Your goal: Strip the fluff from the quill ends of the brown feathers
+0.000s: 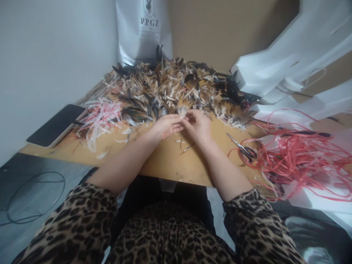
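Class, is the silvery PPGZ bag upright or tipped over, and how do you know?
Upright: the bag rises behind the feather pile, its printed letters level and right way up.

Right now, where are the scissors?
In the head view, the scissors lie right of centre on the table, between the right hand and the red ribbons.

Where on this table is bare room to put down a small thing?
Bare tabletop shows between the right forearm and the scissors, and between that arm and the left forearm near the front edge. Crowded: feather pile beyond the left hand and right hand; red strips right of the scissors; pink-white strips beside the phone.
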Action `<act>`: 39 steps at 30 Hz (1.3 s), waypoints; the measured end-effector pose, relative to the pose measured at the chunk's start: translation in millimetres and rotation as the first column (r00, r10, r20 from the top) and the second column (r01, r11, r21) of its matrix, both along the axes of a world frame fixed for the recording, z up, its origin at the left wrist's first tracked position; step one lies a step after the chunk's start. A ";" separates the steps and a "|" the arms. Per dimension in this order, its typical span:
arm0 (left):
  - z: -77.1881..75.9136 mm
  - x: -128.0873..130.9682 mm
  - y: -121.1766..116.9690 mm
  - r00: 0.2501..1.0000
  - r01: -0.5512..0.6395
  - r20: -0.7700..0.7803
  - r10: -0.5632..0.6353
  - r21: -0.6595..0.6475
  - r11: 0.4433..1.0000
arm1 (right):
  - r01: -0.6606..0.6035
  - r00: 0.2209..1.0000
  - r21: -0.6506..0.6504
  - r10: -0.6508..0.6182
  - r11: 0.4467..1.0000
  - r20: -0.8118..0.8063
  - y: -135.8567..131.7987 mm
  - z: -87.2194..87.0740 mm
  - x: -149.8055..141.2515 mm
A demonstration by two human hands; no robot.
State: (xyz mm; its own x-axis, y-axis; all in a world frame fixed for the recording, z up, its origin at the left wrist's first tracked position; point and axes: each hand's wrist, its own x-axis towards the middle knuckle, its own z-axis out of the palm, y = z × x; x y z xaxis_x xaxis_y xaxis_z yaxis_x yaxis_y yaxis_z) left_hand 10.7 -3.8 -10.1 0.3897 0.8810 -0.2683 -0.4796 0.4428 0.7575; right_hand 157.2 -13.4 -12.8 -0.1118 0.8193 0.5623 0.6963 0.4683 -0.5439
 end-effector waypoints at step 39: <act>8.9 -4.3 1.7 0.976 -0.117 -0.162 0.149 0.189 0.975 | -0.396 0.477 -0.348 -0.133 0.850 -0.869 9.8 6.1 -0.7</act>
